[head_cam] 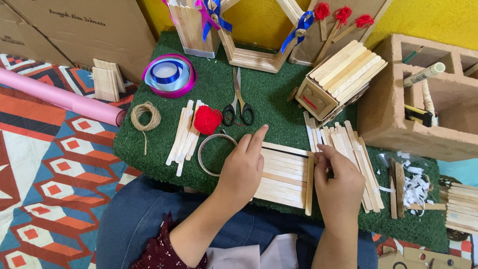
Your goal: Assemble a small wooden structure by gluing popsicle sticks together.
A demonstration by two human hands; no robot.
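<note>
Left to right on green mat (pixel 259 94): one twine coil (pixel 145 116), loose sticks (pixel 184 135), one red yarn ball (pixel 207 120), one scissors (pixel 238 105), metal ring (pixel 215 153) part-hidden. Left hand (pixel 243 169) pressed on stick panel (pixel 284 175), index finger extended. Right hand (pixel 338 184), fingers pinching panel's upright edge stick. Stick pile (pixel 353 149): count unclear.

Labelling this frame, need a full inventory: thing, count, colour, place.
stick panel: one, pale wood, under both hands
loose sticks: pile, pale, left of red yarn ball
more sticks: pile, right of panel
scissors: one, black handles, mat centre
metal ring: one, silver, beside left hand
ribbon spool: one, blue on purple
twine coil: one, tan, mat's left edge
stick house: one, pale, mat right
left hand: on panel
right hand: panel's right edge
</note>
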